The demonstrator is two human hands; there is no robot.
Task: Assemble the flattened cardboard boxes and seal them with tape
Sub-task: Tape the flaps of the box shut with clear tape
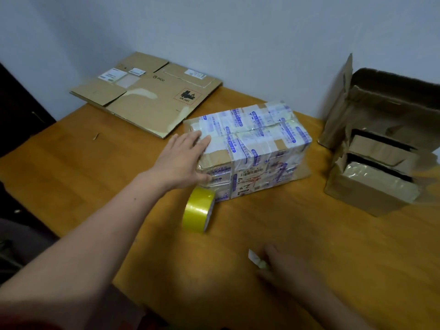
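An assembled cardboard box (252, 148), wrapped in white tape with blue print, stands in the middle of the wooden table (309, 234). My left hand (183, 160) lies flat against its left end, fingers straight over the top edge and thumb on the front side. A roll of yellow tape (198, 210) stands on edge just in front of the box's near left corner. My right hand (283, 265), blurred, is low over the table near the front and pinches a small crumpled white scrap (256, 259). A flattened cardboard box (147, 94) lies at the back left.
At the right edge of the table stand two open brown boxes, a large one (390, 101) behind and a smaller one (371, 177) with raised flaps in front. A pale wall runs behind the table. A dark cabinet (16, 108) is at the far left.
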